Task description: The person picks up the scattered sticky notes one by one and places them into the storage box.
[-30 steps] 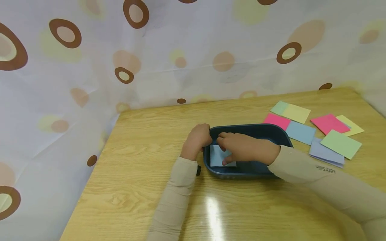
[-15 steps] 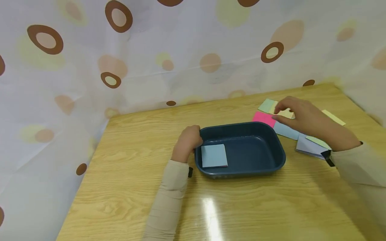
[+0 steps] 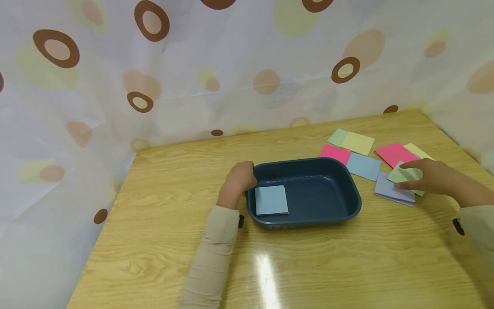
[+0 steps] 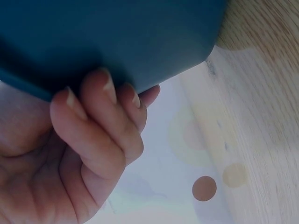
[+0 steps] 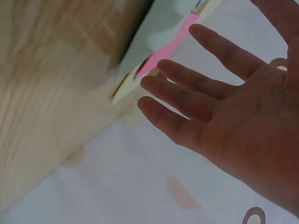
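My left hand (image 3: 238, 182) grips the left end of a dark blue plastic tray (image 3: 320, 197); in the left wrist view its curled fingertips (image 4: 108, 88) press against the tray's outer wall. Inside the tray, at its left end, lies a small stack of square paper notes (image 3: 271, 200) with light blue on top. Over at the right, my right hand (image 3: 432, 176) hovers at a pale green paper (image 3: 403, 172), thumb and fingers spread around it. The right wrist view shows the fingers extended beside the green paper (image 5: 161, 28), nothing held.
Lavender papers (image 3: 390, 189) lie partly under the green one. Behind are pink (image 3: 395, 153) and yellow (image 3: 420, 151) papers. Nearer the tray's back right corner lie another pink (image 3: 335, 153), a blue (image 3: 363, 166) and a yellow paper (image 3: 358, 143). A patterned curtain (image 3: 231, 64) hangs behind the wooden table (image 3: 162, 257).
My right hand has left the stack inside the tray and moved right, across the loose papers, to the pale green one. The left hand keeps its grip on the tray.
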`<state>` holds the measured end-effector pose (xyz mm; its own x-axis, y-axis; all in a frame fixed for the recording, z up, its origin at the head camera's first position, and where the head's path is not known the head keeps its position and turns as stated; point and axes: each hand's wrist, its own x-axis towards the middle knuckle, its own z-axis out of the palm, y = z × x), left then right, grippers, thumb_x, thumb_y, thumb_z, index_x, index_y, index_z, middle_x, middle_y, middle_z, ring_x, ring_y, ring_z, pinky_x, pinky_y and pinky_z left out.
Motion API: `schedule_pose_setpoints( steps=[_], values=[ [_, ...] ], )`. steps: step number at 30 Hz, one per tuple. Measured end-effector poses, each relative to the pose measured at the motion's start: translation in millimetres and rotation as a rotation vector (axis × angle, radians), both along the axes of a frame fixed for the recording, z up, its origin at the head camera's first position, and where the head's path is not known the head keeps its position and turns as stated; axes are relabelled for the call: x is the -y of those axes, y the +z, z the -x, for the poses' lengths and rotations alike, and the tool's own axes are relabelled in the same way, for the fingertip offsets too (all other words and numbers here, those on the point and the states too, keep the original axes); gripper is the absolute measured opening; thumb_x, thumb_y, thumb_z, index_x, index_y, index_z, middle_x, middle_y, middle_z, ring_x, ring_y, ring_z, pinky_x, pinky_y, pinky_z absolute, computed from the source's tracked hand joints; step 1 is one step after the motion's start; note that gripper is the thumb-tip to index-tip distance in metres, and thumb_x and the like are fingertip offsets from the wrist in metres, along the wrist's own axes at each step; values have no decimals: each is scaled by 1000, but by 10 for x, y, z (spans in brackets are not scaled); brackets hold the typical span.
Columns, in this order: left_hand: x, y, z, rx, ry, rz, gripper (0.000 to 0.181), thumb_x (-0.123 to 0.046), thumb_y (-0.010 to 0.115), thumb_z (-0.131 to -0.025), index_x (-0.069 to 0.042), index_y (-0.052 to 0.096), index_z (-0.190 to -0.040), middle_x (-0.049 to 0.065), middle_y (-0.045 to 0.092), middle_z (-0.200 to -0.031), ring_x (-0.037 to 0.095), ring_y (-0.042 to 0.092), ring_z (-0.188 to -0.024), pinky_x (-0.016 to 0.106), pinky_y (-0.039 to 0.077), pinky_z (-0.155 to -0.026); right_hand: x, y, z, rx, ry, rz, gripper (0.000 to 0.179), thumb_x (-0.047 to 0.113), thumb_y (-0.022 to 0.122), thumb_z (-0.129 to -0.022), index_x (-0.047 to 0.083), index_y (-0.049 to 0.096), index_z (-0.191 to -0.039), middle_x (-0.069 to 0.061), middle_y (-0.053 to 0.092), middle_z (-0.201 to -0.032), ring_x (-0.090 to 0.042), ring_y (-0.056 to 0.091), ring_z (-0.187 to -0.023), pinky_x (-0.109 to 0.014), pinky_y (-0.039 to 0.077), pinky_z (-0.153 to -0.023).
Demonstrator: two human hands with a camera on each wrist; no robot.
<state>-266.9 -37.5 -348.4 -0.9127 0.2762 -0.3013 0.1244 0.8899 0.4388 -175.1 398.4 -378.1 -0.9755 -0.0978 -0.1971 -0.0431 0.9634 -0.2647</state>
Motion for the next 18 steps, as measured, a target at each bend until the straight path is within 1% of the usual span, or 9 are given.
schedule_pose_setpoints(
  steps=[3,8,9,10,14,15,16,17,18],
  values=[
    [17,0,11,-5,4,9,44,1,56,-92,1,49,-135,20,58,-123,25,63,-67,25,51,-44,-16,-74,11,-2,22,8,77,41,73,-84,-17,48,-127,-44,41,-129,-62,39,-115,-67,40,-87],
    [22,10,30,-27,-10,31,42,1,56,-92,1,51,-134,19,60,-121,24,63,-67,25,51,-44,-54,-162,45,-59,48,13,71,33,74,-85,-20,49,-125,-44,43,-126,-61,40,-115,-66,39,-89],
    [20,13,32,-27,-14,32,41,0,56,-92,2,51,-133,19,60,-120,24,63,-67,25,51,-43,-64,-178,49,-78,54,11,69,32,74,-85,-20,50,-124,-44,50,-117,-58,47,-109,-64,42,-88],
    [16,17,33,-28,-17,35,40,0,56,-92,2,52,-132,19,60,-120,24,63,-67,25,51,-43,-78,-192,53,-90,56,7,69,31,74,-85,-20,50,-124,-42,55,-107,-56,50,-105,-63,43,-86],
    [13,9,38,-31,-33,39,39,0,56,-92,2,53,-131,19,61,-117,23,63,-68,25,51,-43,-120,-223,59,-92,42,-43,72,39,72,-85,-18,50,-124,-39,57,-93,-54,53,-96,-60,46,-77],
    [14,6,36,-28,-34,37,39,0,56,-92,2,53,-131,19,61,-117,24,63,-69,25,51,-43,-124,-224,60,-83,31,-62,75,43,71,-85,-17,51,-125,-39,56,-92,-53,54,-94,-58,47,-73],
    [16,0,34,-29,-35,40,38,0,56,-92,2,53,-130,19,61,-117,23,63,-69,25,51,-43,-125,-219,62,-71,19,-77,77,47,70,-84,-16,51,-125,-44,53,-100,-56,51,-98,-57,47,-70],
    [20,-7,32,-29,-36,40,39,0,56,-92,2,53,-131,18,61,-117,23,63,-69,25,51,-43,-119,-213,63,-61,8,-91,80,50,69,-83,-15,51,-126,-46,50,-105,-57,51,-97,-55,47,-67],
    [21,-13,36,-26,-35,37,39,0,56,-92,2,53,-131,18,61,-118,23,63,-70,25,51,-43,-112,-208,63,-55,0,-103,82,53,69,-82,-15,51,-126,-47,50,-106,-56,51,-95,-53,47,-64]
  ],
)
